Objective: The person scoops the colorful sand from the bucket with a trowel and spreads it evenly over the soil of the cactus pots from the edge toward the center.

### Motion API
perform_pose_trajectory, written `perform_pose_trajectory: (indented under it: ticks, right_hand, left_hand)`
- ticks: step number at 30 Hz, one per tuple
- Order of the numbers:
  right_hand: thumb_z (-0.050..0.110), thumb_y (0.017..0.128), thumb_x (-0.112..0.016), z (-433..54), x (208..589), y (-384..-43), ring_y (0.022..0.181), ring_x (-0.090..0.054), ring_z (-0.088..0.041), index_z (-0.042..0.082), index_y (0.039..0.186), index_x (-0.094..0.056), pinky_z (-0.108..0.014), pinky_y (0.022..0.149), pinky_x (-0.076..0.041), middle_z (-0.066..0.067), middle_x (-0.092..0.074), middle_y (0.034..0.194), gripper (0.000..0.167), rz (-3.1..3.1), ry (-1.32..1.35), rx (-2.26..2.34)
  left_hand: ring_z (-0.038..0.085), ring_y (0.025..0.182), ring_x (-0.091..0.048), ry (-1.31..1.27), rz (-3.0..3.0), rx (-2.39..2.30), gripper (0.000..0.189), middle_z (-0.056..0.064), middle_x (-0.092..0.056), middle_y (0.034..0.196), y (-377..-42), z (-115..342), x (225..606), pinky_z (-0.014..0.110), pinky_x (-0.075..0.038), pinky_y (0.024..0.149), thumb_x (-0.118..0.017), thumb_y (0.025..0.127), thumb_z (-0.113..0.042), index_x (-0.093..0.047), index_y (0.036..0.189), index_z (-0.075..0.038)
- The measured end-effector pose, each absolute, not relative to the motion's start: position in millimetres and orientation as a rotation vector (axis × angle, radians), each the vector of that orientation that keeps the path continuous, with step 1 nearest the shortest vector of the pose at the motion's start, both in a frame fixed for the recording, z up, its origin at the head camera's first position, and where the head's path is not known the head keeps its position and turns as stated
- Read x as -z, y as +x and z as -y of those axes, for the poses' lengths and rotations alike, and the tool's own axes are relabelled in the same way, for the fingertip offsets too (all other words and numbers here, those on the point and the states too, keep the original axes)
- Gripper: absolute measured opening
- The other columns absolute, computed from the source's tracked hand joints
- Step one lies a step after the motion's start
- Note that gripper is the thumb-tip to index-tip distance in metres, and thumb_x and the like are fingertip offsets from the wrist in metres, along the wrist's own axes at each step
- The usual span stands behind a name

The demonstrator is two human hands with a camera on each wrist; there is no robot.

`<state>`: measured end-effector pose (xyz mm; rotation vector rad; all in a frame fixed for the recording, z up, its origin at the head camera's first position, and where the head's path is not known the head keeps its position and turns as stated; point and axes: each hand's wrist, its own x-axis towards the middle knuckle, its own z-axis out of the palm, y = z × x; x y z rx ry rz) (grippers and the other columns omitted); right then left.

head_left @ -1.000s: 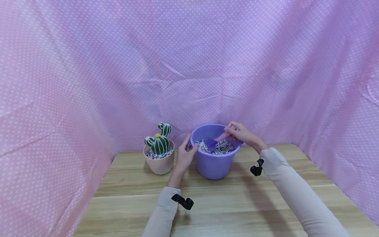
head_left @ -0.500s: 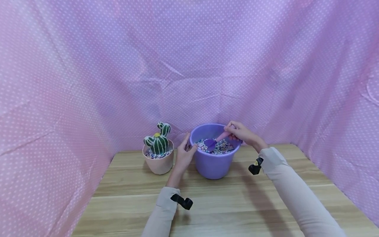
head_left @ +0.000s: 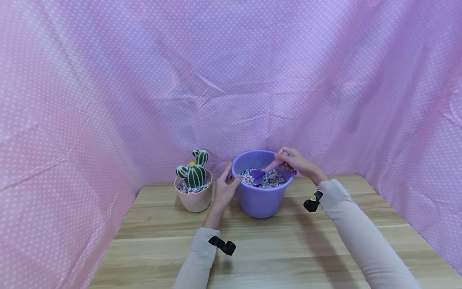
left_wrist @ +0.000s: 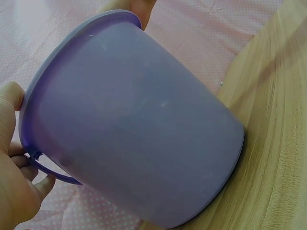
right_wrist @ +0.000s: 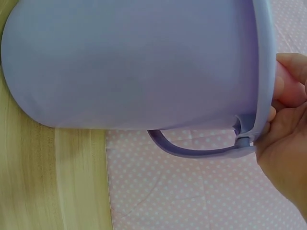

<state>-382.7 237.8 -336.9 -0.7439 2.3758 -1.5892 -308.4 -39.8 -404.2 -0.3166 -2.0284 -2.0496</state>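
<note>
A purple bucket (head_left: 260, 204) stands upright on the wooden table, partly filled with small multicoloured pebbles (head_left: 277, 181). My left hand (head_left: 224, 192) grips the bucket's left side, thumb on the rim and fingers by the handle joint, as the left wrist view shows the hand (left_wrist: 17, 172) there. In my right hand (head_left: 295, 162) is the pink handle of a small toy shovel (head_left: 272, 165). Its purple blade lies on the pebbles, pointing down to the left. From the right wrist, the bucket wall (right_wrist: 134, 67) hides the blade, and the right hand (right_wrist: 287, 129) is at the rim.
Left of the bucket sits a pale pink pot (head_left: 195, 202) holding a green knitted-looking cactus (head_left: 195, 177) over more pebbles. The bucket's handle (right_wrist: 192, 152) hangs down behind it. A pink dotted cloth (head_left: 231, 80) surrounds the wooden table (head_left: 274, 253) at the back and sides.
</note>
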Motion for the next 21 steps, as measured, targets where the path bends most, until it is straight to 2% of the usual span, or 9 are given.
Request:
perform_pose_trajectory:
  ticks: [5,7,13,17,21]
  right_hand:
    - [0.017,0.108,-0.046,-240.3,333.8,-383.1,0.056,-0.043,-0.01,-0.002,0.095,-0.048,-0.019,0.05,-0.036,-0.018,-0.078,0.092,0.023,-2.371,-0.74,1.578]
    - [0.016,0.108,-0.046,-241.0,332.1,-383.0,0.057,-0.043,-0.011,-0.002,0.095,-0.048,-0.018,0.051,-0.036,-0.02,-0.078,0.095,0.023,-2.353,-0.731,1.586]
    - [0.015,0.108,-0.046,-243.5,329.8,-385.5,0.059,-0.045,-0.011,-0.001,0.095,-0.049,-0.019,0.053,-0.038,-0.013,-0.079,0.087,0.021,-2.333,-0.711,1.586]
    - [0.016,0.108,-0.047,-241.9,331.5,-386.2,0.058,-0.044,-0.011,-0.001,0.093,-0.048,-0.018,0.052,-0.037,-0.008,-0.079,0.085,0.022,-2.325,-0.722,1.575]
    - [0.016,0.108,-0.046,-240.6,331.7,-384.2,0.058,-0.044,-0.011,0.0,0.091,-0.046,-0.018,0.051,-0.036,-0.014,-0.079,0.092,0.024,-2.308,-0.769,1.569]
  left_hand:
    - [0.032,0.154,-0.029,-0.328,2.033,2.021,0.068,0.019,-0.02,0.168,-317.3,38.8,413.2,0.042,-0.027,0.127,-0.063,0.095,-0.004,-0.034,0.156,0.0]
    - [0.031,0.154,-0.028,-0.333,2.032,2.026,0.068,0.019,-0.02,0.168,-315.1,37.9,409.9,0.042,-0.027,0.127,-0.063,0.095,-0.005,-0.034,0.156,0.0]
    - [0.036,0.154,-0.026,-0.345,2.034,2.057,0.066,0.024,-0.019,0.167,-294.7,35.8,385.6,0.046,-0.025,0.127,-0.06,0.096,0.001,-0.032,0.154,0.008]
    - [0.038,0.153,-0.027,-0.338,2.023,2.066,0.066,0.023,-0.019,0.167,-296.3,38.1,389.0,0.048,-0.026,0.127,-0.061,0.095,0.001,-0.032,0.153,0.009]
    - [0.038,0.153,-0.027,-0.32,2.013,2.065,0.067,0.023,-0.018,0.167,-308.4,38.6,403.1,0.047,-0.027,0.126,-0.061,0.095,0.001,-0.031,0.154,0.009]
